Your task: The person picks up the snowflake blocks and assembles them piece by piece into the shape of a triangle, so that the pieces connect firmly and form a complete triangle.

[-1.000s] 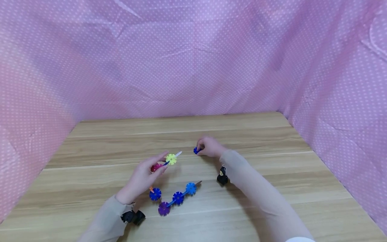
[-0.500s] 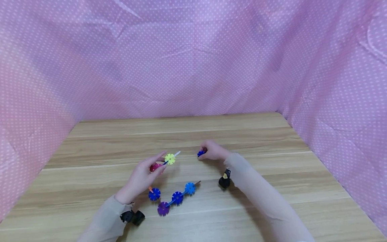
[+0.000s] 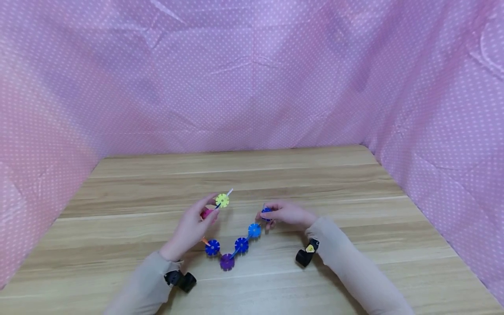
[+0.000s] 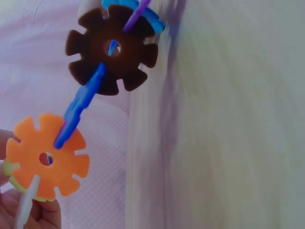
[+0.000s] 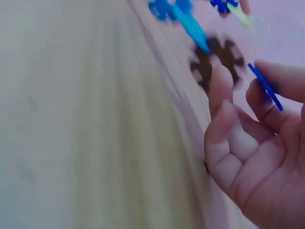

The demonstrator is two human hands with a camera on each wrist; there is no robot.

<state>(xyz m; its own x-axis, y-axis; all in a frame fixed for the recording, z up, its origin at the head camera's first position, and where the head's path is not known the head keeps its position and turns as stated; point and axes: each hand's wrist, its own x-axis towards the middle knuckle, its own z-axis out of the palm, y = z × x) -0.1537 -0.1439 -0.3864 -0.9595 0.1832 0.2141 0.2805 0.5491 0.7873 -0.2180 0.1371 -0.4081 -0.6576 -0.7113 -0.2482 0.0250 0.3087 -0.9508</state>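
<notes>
A chain of slotted plastic discs hangs from my left hand [image 3: 193, 227], whose thumb and fingers grip it near a pink disc [image 3: 206, 213] and a yellow disc [image 3: 222, 201]. A white disc [image 3: 230, 191], seen edge-on, tips that end. Below dangle a purple disc [image 3: 227, 261] and a light blue disc [image 3: 254, 230]; an orange disc [image 4: 66, 157] shows in the left wrist view. My right hand [image 3: 291, 214] pinches a loose dark blue disc [image 5: 266, 87] between thumb and forefinger. Its other fingers are at the chain's brown end disc [image 5: 231, 59], seemingly touching it.
A wooden table [image 3: 354, 183] lies beneath both hands. Pink dotted cloth [image 3: 252, 87] hangs behind it and along both sides. Black wrist cameras [image 3: 187, 282] are strapped on both forearms.
My right hand has come nearer from the back of the table with the dark blue disc, reaching the chain's right end. The hanging part of the chain has shifted right and up.
</notes>
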